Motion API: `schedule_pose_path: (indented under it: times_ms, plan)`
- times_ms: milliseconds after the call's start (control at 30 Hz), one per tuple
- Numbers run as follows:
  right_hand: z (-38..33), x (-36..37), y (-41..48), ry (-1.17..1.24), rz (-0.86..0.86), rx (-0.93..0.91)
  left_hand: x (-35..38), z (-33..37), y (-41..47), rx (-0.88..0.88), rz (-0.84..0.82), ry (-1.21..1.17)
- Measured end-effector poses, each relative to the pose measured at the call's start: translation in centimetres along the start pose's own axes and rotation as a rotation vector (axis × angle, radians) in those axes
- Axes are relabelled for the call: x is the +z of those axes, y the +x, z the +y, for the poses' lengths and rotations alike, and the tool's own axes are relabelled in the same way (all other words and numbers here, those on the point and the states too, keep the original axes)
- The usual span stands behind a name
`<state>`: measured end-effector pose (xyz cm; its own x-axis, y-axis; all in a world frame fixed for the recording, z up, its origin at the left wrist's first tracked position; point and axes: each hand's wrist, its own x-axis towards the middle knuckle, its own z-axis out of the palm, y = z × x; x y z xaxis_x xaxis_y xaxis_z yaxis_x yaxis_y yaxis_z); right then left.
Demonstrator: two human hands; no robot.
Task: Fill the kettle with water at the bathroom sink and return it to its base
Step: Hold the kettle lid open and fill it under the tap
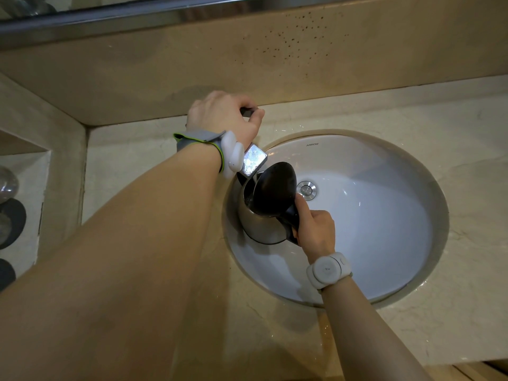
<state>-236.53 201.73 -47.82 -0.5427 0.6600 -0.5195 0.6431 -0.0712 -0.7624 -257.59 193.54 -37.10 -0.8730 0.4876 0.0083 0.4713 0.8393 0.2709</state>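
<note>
Steel kettle (261, 224) held inside white sink (384, 243) basin, lid (275, 188) flipped open, mouth placed under faucet spout (254, 159). Black kettle handle (291, 218) gripped by right hand (316, 229), fingers wrapped tight. Faucet lever (248, 111) clasped by left hand (225, 116), fingers curled closed. Sink set into marble desk (154, 166).

A bathroom; a round white sink (371, 229) sits sunk in a beige marble tabletop (453, 133); a mirror edge (110, 12) runs above.
</note>
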Motion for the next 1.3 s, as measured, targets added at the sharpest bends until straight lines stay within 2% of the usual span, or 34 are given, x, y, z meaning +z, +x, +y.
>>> schedule_pose_path:
  times_ms: [1067, 1300]
  plan:
    - [0.24, 0.07, -0.03, 0.018, -0.016, 0.008, -0.06, 0.25, -0.09, -0.016, -0.017, -0.007]
    - [0.28, -0.04, -0.23, -0.091, -0.079, -0.125, -0.3, 0.29, -0.13, -0.023, -0.018, -0.007]
